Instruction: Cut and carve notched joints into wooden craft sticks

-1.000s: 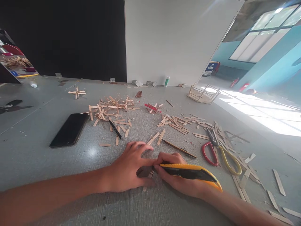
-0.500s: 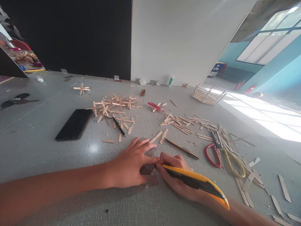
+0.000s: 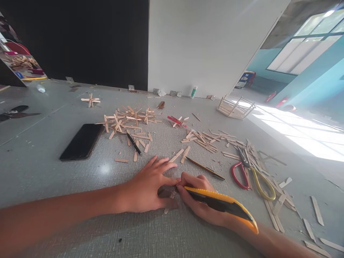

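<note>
My right hand [image 3: 197,195] is closed round a yellow and black utility knife [image 3: 220,205], whose rear end points toward my forearm. The blade end is hidden by the fingers. Fingers apart, my left hand [image 3: 149,186] lies low on the grey table, its index fingertip touching the right hand's fingers. Between its thumb and index finger shows a dark piece with pale lettering [image 3: 172,193]; I cannot tell what it is. Below the thumb, the tip of a small wooden stick [image 3: 166,211] sticks out. Just beyond the hands lie two craft sticks [image 3: 185,154] and a thin brown pencil-like stick [image 3: 205,167].
Red and yellow-handled scissors [image 3: 245,166] lie at right among scattered craft sticks [image 3: 204,141]. A phone [image 3: 82,142] and black pen [image 3: 133,144] lie left, near a stick pile [image 3: 129,118]. A stick frame [image 3: 236,107] and glue stick [image 3: 194,91] stand by the panel [image 3: 209,46].
The whole scene has slid slightly left in view. Both hands keep nearly the same pose, and the knife stays in the right hand.
</note>
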Available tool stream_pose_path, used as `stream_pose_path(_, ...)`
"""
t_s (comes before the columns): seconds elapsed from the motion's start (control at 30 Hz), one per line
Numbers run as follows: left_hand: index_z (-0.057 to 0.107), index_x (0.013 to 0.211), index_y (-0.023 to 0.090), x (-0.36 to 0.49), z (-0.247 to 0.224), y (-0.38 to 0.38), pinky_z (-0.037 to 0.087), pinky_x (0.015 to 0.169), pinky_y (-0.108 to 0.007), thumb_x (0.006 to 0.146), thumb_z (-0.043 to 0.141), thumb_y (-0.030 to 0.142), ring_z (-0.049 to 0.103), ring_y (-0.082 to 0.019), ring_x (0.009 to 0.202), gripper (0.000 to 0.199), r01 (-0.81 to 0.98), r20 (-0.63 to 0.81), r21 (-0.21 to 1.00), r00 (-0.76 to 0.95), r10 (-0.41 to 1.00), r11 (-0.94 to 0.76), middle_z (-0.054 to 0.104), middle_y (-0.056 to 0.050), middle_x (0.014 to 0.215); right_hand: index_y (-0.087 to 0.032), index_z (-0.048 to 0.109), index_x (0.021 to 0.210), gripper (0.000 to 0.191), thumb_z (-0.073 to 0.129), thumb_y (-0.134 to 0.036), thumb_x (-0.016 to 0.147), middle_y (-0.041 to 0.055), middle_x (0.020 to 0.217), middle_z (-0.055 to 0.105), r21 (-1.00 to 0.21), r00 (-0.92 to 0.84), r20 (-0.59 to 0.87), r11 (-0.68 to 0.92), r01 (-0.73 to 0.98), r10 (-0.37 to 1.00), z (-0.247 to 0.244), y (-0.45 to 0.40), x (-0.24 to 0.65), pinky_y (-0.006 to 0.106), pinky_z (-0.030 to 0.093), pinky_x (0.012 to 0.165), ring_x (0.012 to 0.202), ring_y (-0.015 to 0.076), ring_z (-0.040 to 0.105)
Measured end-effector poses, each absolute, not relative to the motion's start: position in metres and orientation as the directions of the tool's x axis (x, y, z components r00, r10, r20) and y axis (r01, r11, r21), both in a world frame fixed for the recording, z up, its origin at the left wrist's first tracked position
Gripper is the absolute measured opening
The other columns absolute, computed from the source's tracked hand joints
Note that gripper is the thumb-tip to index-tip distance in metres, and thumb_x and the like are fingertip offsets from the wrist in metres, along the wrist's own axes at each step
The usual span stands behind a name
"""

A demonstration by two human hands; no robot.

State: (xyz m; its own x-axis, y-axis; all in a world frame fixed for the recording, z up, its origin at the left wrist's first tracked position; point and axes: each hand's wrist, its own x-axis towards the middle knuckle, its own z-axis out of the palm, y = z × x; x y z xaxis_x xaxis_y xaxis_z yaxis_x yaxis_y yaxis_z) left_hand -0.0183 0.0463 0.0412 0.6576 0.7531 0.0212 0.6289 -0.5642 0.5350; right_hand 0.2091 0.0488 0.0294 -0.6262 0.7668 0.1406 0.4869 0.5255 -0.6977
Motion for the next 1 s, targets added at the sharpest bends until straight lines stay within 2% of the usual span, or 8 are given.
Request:
stream_pose_path(0.27,0.068,0.128,0.04,-0.0173,0.0398,0.0468,0.019,0.117,-0.073,0.081,0.081,0.053,0.032,-0.044,0.148,0.05,0.62,0.066,0.51,0.663,0.746,-0.596,0.045,-0.008,0.156,-0.023,0.054,0.084,0.023,0.049,-0.039,0.1,-0.0024,0.072,0.065,-0.748,-0.625,0.077,0.46,0.479,0.777,0.0383,0.0526,0.2114,0.035,0.04,0.078,0.068,0.0155,0.057)
stream_pose_path(0.37,0.069,0.127,0.039,-0.0172,0.0396,0.0473,0.019,0.116,-0.073,0.079,0.083,0.054,0.032,-0.045,0.147,0.052,0.617,0.073,0.506,0.666,0.742,-0.603,0.046,-0.009,0.155,-0.023,0.057,0.08,0.023,0.054,-0.038,0.097,-0.0014,0.075,0.065,-0.754,-0.611,0.062,0.438,0.489,0.789,0.0383,0.0546,0.2116,0.034,0.039,0.076,0.072,0.0163,0.057)
stream_pose_path(0.47,0.069,0.127,0.039,-0.0177,0.039,0.0477,0.019,0.116,-0.073,0.08,0.082,0.056,0.032,-0.045,0.147,0.052,0.611,0.08,0.507,0.669,0.739,-0.608,0.047,-0.009,0.155,-0.022,0.057,0.077,0.023,0.056,-0.036,0.096,-0.0032,0.071,0.062,-0.761,-0.594,0.06,0.422,0.493,0.802,0.0371,0.0548,0.2117,0.032,0.039,0.073,0.066,0.0141,0.054)
stream_pose_path(0.73,0.068,0.128,0.04,-0.0178,0.037,0.0476,0.018,0.117,-0.072,0.082,0.078,0.058,0.031,-0.044,0.147,0.05,0.605,0.09,0.509,0.67,0.737,-0.613,0.046,-0.008,0.154,-0.022,0.058,0.079,0.02,0.058,-0.032,0.096,-0.005,0.069,0.06,-0.782,-0.597,0.101,0.434,0.447,0.796,0.0358,0.0532,0.2119,0.029,0.037,0.066,0.062,0.0117,0.052)
stream_pose_path(0.9,0.068,0.128,0.04,-0.0183,0.0372,0.0484,0.02,0.116,-0.071,0.082,0.078,0.059,0.031,-0.044,0.147,0.051,0.598,0.096,0.51,0.675,0.731,-0.619,0.046,-0.008,0.155,-0.022,0.06,0.081,0.02,0.059,-0.034,0.097,-0.0044,0.071,0.062,-0.779,-0.606,0.094,0.438,0.449,0.79,0.0345,0.0542,0.2125,0.029,0.04,0.07,0.065,0.0123,0.054)
stream_pose_path(1.0,0.069,0.128,0.04,-0.0186,0.0371,0.0484,0.02,0.117,-0.07,0.082,0.078,0.059,0.032,-0.044,0.147,0.051,0.6,0.096,0.515,0.67,0.737,-0.612,0.046,-0.008,0.155,-0.022,0.059,0.081,0.02,0.058,-0.034,0.097,-0.0044,0.07,0.061,-0.79,-0.607,0.085,0.425,0.442,0.79,0.0352,0.0544,0.2127,0.028,0.039,0.067,0.063,0.0119,0.053)
